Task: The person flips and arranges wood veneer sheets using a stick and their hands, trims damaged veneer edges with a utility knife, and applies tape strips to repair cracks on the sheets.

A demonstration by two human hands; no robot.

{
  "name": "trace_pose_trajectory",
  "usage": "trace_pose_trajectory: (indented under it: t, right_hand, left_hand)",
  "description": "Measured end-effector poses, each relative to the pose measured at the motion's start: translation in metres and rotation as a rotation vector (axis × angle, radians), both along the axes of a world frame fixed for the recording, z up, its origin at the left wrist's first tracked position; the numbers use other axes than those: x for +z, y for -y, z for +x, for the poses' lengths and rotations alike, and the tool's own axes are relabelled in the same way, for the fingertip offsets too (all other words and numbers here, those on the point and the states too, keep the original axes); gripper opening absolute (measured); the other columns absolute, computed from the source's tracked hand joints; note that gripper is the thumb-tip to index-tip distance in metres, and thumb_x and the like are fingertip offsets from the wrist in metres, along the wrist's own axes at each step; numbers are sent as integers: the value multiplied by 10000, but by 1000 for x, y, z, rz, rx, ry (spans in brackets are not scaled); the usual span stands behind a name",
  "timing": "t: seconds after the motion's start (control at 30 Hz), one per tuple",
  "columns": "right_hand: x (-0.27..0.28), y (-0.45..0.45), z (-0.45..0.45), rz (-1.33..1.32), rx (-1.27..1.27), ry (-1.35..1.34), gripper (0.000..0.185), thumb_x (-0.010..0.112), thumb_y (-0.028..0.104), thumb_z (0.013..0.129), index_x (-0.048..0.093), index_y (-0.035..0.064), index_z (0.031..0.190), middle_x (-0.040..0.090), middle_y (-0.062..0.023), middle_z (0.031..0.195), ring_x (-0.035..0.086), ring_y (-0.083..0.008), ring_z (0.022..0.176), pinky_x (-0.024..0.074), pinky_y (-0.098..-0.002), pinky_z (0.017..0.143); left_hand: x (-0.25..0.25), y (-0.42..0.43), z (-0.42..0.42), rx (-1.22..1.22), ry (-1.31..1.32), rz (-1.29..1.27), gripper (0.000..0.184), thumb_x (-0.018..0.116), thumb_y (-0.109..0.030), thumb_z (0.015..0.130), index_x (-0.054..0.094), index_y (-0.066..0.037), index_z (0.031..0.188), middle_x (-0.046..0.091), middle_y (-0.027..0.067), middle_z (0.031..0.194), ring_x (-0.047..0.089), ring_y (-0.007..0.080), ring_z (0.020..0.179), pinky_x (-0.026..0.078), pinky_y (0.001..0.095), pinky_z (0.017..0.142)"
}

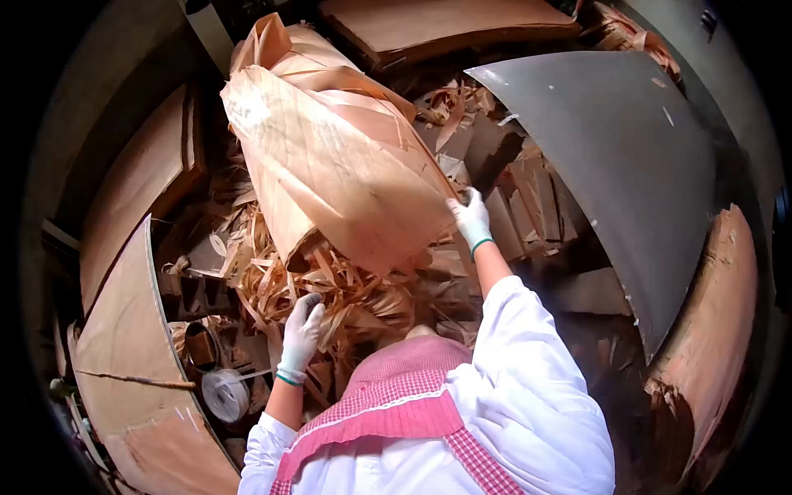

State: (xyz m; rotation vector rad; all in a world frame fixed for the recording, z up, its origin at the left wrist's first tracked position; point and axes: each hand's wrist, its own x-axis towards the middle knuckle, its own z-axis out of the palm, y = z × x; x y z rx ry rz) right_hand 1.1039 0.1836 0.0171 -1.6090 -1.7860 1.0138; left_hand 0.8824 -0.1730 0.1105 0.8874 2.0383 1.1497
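Note:
A large, pale wood veneer sheet (363, 173) lies curved over a bulky pile of veneer in the upper middle. My right hand (471, 218), in a white glove with a green cuff, grips this sheet at its right edge. Lower left of it is my left hand (302, 334), gloved alike. Its fingers are loosely bent, with the thumb apart and nothing visible between them. It hovers just below the rolled lower end of the veneer, beside a heap of torn veneer strips (355, 301), and does not appear to touch the sheet.
A large dark grey board (610, 157) stands at the right, with a curved wood piece (718, 322) beyond it. Flat wood sheets (124, 346) lean at the left, near a clear tape roll (225, 394). Stacked sheets (445, 21) lie at the back.

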Motion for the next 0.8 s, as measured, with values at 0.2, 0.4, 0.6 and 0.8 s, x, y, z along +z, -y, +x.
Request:
trace_pose_trajectory:
  t: [0.2,0.4,0.6,0.8]
  right_hand:
    - [-15,4,-32,-129,438,356,424,626,267,868,506,75,1225,642,-216,1074,602,-393,1008,475,-454,860]
    - [27,67,-46,-189,425,106,338,603,261,881,521,30,1114,639,-259,959,611,-427,921,475,-465,774]
    - [30,120,-80,-355,618,54,282,562,287,906,508,34,1019,627,-258,944,586,-447,915,445,-504,765]
    - [18,144,-110,-347,355,-59,351,579,264,896,517,-12,1104,625,-275,999,589,-445,959,459,-486,797]
  left_hand:
    - [-42,-83,-30,24,73,-61,435,584,-230,938,487,39,1267,601,159,1160,568,220,1069,433,322,953]
    - [-89,-165,-72,163,266,-94,742,616,-367,910,258,14,1436,424,193,1393,457,290,1241,403,374,1009]
    - [-74,-185,-86,159,636,-29,453,500,-360,973,409,-108,1339,568,60,1131,550,170,947,469,328,826]
    - [-64,-173,-91,145,614,144,436,475,-272,993,411,-112,1393,587,26,1087,572,119,850,471,228,745]
